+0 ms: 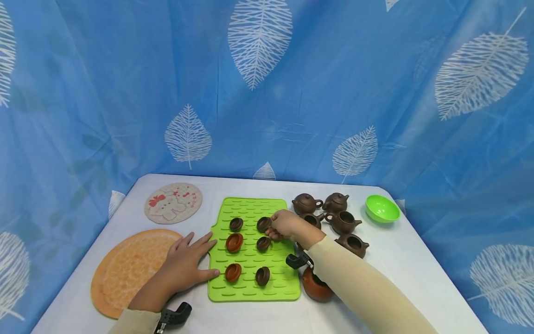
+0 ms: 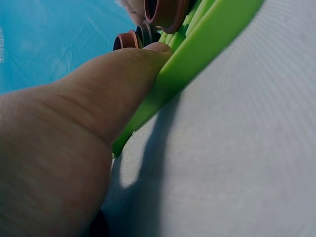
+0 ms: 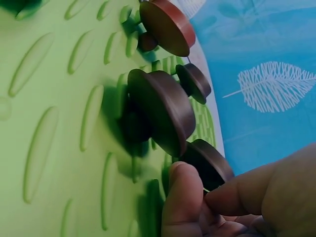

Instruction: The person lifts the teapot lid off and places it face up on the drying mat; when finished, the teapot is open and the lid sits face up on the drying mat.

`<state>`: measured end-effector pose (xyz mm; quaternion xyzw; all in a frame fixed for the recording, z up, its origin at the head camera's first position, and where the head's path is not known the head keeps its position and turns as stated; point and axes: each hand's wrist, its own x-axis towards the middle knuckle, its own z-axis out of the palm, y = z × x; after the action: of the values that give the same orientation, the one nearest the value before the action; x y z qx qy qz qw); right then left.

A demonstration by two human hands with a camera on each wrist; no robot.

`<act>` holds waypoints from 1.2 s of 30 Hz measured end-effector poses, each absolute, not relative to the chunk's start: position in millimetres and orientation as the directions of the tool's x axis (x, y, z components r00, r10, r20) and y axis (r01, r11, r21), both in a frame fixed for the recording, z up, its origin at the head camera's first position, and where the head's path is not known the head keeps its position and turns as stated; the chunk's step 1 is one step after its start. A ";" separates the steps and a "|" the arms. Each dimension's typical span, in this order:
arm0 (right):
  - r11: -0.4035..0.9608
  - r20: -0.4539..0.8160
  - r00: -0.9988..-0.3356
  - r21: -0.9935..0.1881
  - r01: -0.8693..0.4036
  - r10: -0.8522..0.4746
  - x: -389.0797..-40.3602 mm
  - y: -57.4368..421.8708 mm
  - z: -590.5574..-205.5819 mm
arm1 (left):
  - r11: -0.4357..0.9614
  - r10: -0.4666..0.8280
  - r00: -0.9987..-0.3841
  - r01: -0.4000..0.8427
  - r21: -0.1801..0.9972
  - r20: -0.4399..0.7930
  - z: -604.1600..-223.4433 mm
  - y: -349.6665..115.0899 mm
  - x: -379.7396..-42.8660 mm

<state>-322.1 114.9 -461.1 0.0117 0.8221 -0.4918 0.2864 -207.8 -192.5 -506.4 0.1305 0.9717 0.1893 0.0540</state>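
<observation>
On a green ridged mat (image 1: pixel 250 294) lie several small teapot lids, dark brown and reddish, tipped over on their knobs. My right hand (image 1: pixel 289 225) pinches the rim of a dark brown teapot lid (image 1: pixel 263 224) on the mat's far right part; in the right wrist view, its fingertips meet that lid's edge (image 3: pixel 205 160). Just nearer sits another dark lid (image 1: pixel 263 243), apart from the pinch. My left hand (image 1: pixel 185 264) lies with fingers spread at the mat's left edge, its thumb (image 2: pixel 143 64) touching the rim. A reddish lid (image 1: pixel 234 242) is close by.
Several lidless or lidded brown teapots (image 1: pixel 306 203) stand right of the mat, a reddish pot (image 1: pixel 314 285) partly under my right forearm. A green bowl (image 1: pixel 381 211) is farther right. Left lie a round orange mat (image 1: pixel 125 269) and a bear-print mat (image 1: pixel 173 203).
</observation>
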 end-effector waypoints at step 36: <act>0.637 -0.069 -0.997 -0.768 0.073 0.031 -366.2 214.4 -423.7 | 0.890 0.286 -0.957 0.245 0.386 -0.053 -503.2 -190.9 -206.3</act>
<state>-366.2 214.4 -423.7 0.0285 0.9043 -0.4252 0.0247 -206.3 -190.9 -503.2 0.1368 0.9705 0.1911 0.0543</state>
